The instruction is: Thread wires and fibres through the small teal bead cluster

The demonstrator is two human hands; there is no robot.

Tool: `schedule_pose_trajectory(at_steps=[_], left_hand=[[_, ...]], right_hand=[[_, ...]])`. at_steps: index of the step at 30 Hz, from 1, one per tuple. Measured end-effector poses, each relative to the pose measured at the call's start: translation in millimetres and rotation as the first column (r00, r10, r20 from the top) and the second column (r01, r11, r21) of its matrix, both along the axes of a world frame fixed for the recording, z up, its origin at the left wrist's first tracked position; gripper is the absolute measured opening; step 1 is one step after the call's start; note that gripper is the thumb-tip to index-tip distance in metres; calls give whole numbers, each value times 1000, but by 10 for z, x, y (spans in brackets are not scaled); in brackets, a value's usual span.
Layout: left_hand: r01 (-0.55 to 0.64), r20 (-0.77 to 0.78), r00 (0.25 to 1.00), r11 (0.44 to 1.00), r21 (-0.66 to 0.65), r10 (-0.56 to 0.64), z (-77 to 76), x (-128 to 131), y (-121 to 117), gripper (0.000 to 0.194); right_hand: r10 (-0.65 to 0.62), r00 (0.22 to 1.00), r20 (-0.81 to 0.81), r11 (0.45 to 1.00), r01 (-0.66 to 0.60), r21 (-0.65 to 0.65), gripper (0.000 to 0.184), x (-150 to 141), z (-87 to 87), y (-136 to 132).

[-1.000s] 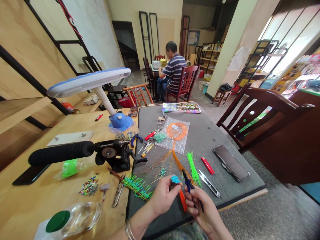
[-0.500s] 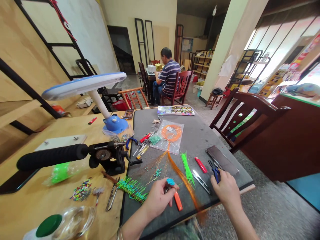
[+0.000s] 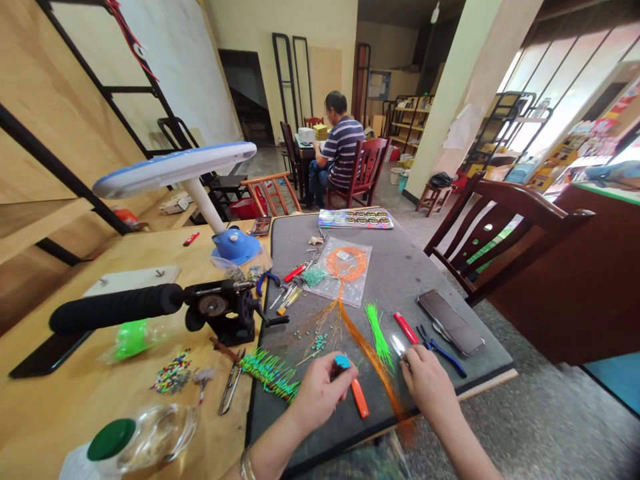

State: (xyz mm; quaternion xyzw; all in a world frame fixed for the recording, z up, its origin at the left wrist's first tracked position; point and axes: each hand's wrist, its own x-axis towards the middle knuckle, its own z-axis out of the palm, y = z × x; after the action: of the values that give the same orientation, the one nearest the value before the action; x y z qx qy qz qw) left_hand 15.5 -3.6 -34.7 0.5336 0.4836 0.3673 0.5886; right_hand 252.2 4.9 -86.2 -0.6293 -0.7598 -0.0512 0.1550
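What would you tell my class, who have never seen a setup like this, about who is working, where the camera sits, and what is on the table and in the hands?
No robot is here: a person works with two bare hands. The camera is worn on that person's head, looking forward and down, so the arms enter from the bottom.

The left hand pinches a small bright-blue cluster. The right hand has its fingers at silver snips; whether it grips them is hidden.

On the grey mat lie blue-handled pliers, a phone, green strands, turquoise beads and a clear bag with an orange coil. Farther back, another person sits at a separate table.
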Motion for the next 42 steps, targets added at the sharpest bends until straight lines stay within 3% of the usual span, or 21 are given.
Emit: schedule_pose_trajectory(at_steps=[3, 7, 11, 15, 23, 28, 31, 38, 42], left_hand=[[-42, 44, 998, 998, -39, 44, -5, -8, 11, 22], [-84, 92, 991, 991, -103, 93, -5, -16, 28, 26], [-113, 66, 991, 989, -92, 119, 5, -25, 43, 24], [-114, 70, 990, 990, -82, 120, 6, -36, 52, 18], [-91, 79, 992, 993, -81, 98, 2, -30, 42, 12], [-102, 116, 987, 989, -109, 114, 37, -20, 42, 15], [-92, 120, 987, 989, -118, 106, 51, -14, 39, 17], [-80, 150, 983, 986, -144, 102, 69, 2, 25, 18], [-95, 119, 987, 991, -93, 106, 44, 20, 25, 17]], right_hand=[[-76, 996, -52, 996, 78, 37, 11, -15, -24, 40], [-150, 925, -349, 987, 162, 5, 8, -115, 70, -16], [-15, 807, -590, 999, -17, -48, 10, -411, 207, -195], [115, 768, -629, 974, -212, -80, 17, -683, 264, -333], [132, 702, -700, 951, -289, -111, 23, -828, 229, -313], [56, 629, -775, 929, -317, -190, 23, -860, 222, -285], [-21, 542, -840, 910, -338, -241, 28, -871, 221, -284], [-238, 229, -944, 874, -373, -311, 37, -885, 189, -294], [-272, 184, -945, 877, -356, -322, 39, -907, 154, -305]])
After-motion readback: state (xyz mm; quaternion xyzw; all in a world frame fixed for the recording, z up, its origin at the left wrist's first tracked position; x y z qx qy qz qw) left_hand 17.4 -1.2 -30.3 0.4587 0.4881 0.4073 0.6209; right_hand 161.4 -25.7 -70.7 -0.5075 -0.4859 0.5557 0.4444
